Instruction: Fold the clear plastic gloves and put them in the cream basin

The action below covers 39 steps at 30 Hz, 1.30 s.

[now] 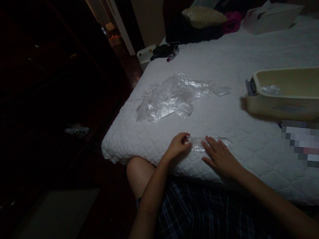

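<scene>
A clear plastic bag [198,145] lies flattened on the white quilted bed near its front edge. My left hand [178,145] has its fingers curled in a pinch on the left end of this bag. Flat on the bag's right part rests my right hand [219,157], palm down with the fingers spread. Farther back on the bed is a loose heap of crumpled clear plastic bags [173,96], with a small one at its right end.
A cream plastic bin [293,106] with a grey handle stands at the right, a clear bag inside. A blurred-out flat item lies before it. At the back are a white box [270,19], a beige pillow [203,16] and a magenta roll [231,22]. The bed's left edge drops to dark floor.
</scene>
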Each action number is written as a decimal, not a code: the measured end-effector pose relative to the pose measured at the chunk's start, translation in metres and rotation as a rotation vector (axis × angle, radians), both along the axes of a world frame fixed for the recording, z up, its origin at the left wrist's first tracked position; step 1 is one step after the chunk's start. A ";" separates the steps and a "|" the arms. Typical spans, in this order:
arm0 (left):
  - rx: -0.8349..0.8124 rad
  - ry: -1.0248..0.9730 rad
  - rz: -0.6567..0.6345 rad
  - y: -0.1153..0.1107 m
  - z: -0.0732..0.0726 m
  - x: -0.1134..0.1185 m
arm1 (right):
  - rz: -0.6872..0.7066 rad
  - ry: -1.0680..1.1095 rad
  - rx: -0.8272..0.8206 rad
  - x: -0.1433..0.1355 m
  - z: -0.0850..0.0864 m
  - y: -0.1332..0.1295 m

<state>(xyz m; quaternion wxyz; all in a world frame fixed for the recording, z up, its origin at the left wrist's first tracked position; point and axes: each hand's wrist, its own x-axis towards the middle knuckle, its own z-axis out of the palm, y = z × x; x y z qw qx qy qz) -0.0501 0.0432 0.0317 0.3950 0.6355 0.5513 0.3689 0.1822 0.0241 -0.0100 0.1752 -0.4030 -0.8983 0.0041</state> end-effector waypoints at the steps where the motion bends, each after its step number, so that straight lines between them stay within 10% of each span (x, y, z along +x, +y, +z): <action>1: 0.028 0.043 0.029 0.000 -0.002 0.002 | 0.000 -0.002 -0.001 0.000 0.000 0.000; 19: 0.289 0.413 0.154 -0.009 0.003 0.011 | 0.057 -0.047 0.045 0.003 -0.006 0.002; 24: 0.599 0.870 -0.205 -0.027 -0.005 0.027 | 0.062 -0.034 0.048 0.004 -0.008 0.003; 39: 0.501 1.062 -0.233 -0.036 -0.022 0.027 | -0.040 -0.009 0.005 0.021 -0.014 0.004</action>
